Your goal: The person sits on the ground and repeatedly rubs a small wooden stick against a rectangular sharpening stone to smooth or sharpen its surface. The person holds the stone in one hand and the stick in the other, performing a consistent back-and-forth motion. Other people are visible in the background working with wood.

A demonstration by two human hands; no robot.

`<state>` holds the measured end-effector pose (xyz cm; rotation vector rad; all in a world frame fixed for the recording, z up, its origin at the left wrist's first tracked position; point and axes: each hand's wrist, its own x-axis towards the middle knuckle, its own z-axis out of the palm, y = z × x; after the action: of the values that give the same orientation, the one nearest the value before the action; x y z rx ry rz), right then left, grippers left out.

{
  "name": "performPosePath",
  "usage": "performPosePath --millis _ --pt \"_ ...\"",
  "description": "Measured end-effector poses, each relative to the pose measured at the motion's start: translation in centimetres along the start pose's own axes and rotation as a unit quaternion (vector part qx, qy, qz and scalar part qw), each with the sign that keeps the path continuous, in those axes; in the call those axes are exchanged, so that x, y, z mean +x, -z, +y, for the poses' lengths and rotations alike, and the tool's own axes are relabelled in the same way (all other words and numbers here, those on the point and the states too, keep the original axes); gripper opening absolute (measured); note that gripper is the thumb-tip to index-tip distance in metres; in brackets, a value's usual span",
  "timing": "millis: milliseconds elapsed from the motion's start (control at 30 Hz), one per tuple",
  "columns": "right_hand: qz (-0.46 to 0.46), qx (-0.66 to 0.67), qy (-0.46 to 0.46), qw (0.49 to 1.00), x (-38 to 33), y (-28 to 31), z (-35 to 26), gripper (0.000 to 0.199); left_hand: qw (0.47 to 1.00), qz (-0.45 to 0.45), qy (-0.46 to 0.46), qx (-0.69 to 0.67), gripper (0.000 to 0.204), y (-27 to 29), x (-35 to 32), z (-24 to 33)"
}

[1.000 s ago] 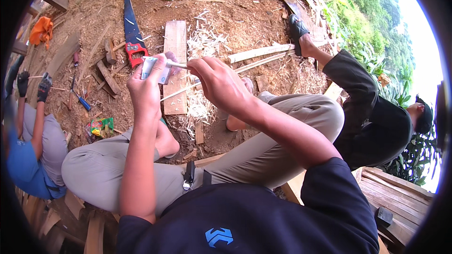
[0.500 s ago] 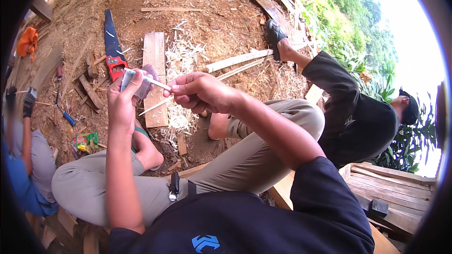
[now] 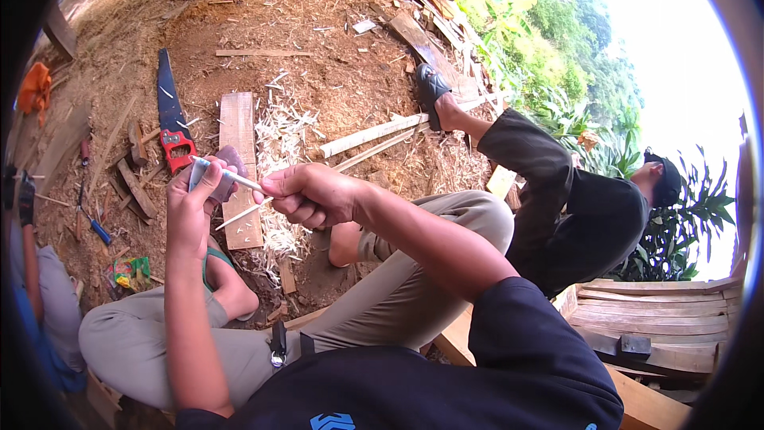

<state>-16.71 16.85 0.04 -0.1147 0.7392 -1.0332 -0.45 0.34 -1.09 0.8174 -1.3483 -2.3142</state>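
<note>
My left hand [image 3: 189, 205] is closed around a folded piece of sandpaper [image 3: 231, 159], purple-brown on one face and pale blue on the other. A thin, pale wooden stick [image 3: 248, 184] runs through the fold, pressed there by the left thumb. Its other end is pinched between thumb and fingers of my right hand [image 3: 314, 194]. Both hands are raised above my lap, over a wooden board [image 3: 236, 118] on the ground. Another slim stick [image 3: 240, 216] shows just below the hands, partly covered by the right one.
A handsaw with red handle [image 3: 177, 147] lies left of the board, near wood offcuts [image 3: 137, 189]. Pale shavings [image 3: 278, 131] and long strips [image 3: 374, 137] lie to the right. One person [image 3: 589, 195] sits at right, another [image 3: 56, 295] at far left. A blue-handled tool [image 3: 99, 231] is nearby.
The view has tilted, so the ground things sit lower and further left in the picture. Both hands keep their grip on the sandpaper and stick, with little change in pose.
</note>
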Motion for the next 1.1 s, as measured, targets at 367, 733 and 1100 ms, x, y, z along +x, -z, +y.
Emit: performPosePath --millis 367,733,1100 --pt "0.385 -0.722 0.367 0.443 2.0 -2.6 3.5 0.012 0.990 0.115 -0.048 0.071 0.019 -0.8 0.7 -2.8" --pt "0.269 -0.552 0.412 0.672 2.7 -0.3 2.1 0.019 0.994 0.089 -0.050 0.048 0.014 -0.8 0.9 -1.4" --pt "-0.003 -0.091 0.008 0.996 1.7 2.2 -0.6 0.028 0.988 0.135 -0.058 0.049 0.014 -1.0 0.5 -2.5"
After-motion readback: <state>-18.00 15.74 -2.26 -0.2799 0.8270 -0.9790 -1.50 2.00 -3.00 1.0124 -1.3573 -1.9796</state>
